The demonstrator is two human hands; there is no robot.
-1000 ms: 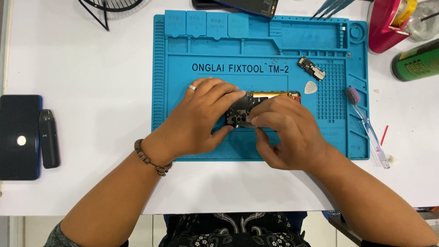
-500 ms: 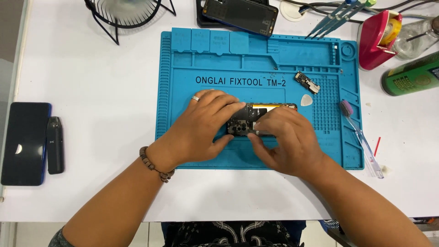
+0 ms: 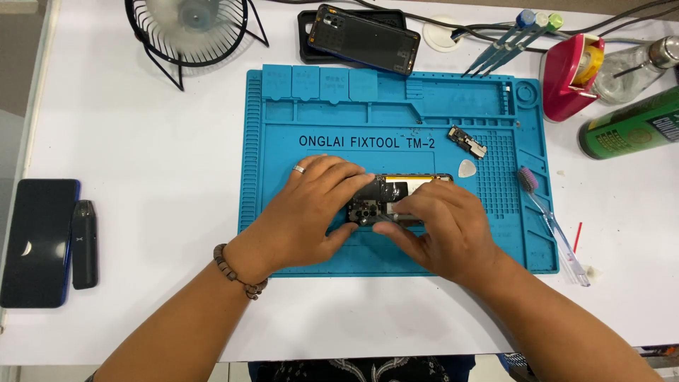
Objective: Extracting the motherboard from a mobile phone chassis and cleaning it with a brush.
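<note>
An opened phone [image 3: 404, 189] with its back off lies on the blue repair mat [image 3: 353, 113], showing a black board and a yellow strip. My left hand [image 3: 311, 212], with a ring and a bead bracelet, grips the phone's left end. My right hand [image 3: 445, 226] pinches the phone's lower edge near the camera block, and its fingers hide that part. I cannot tell whether a small tool is in those fingers.
On the mat's right side lie a small circuit board [image 3: 467, 141], a white pick [image 3: 467, 168] and a brush [image 3: 548, 219]. Behind the mat are a black back cover [image 3: 364, 39], a desk fan [image 3: 187, 32], a red tape dispenser [image 3: 566, 78] and a green can [image 3: 629, 127]. A dark phone [image 3: 35, 240] lies far left.
The view has tilted up, so the mat and hands sit lower in the frame and the fan and back cover show. Both hands stay on the opened phone.
</note>
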